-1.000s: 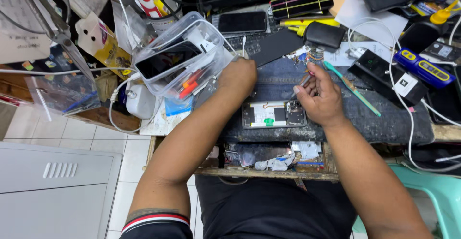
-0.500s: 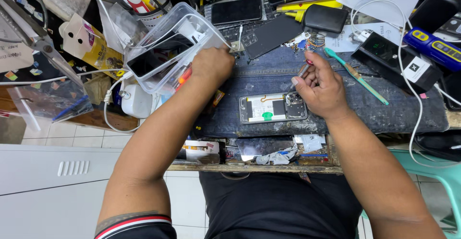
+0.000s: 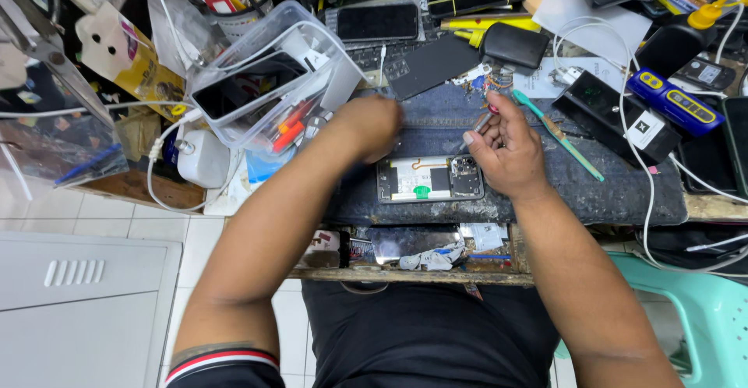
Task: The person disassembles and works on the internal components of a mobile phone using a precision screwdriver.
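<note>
Cluttered from edge to edge, the bench (image 3: 662, 201) carries a clear plastic box (image 3: 265, 84) of parts at the left. Just right of it the left hand (image 3: 372, 123) rests curled on the dark mat (image 3: 499, 193); whether it grips anything is hard to tell. An opened phone (image 3: 430, 178) lies between the hands. The right hand (image 3: 506, 150) pinches a thin tool (image 3: 481, 121), and a teal spudger (image 3: 557, 135) lies just beside it.
</note>
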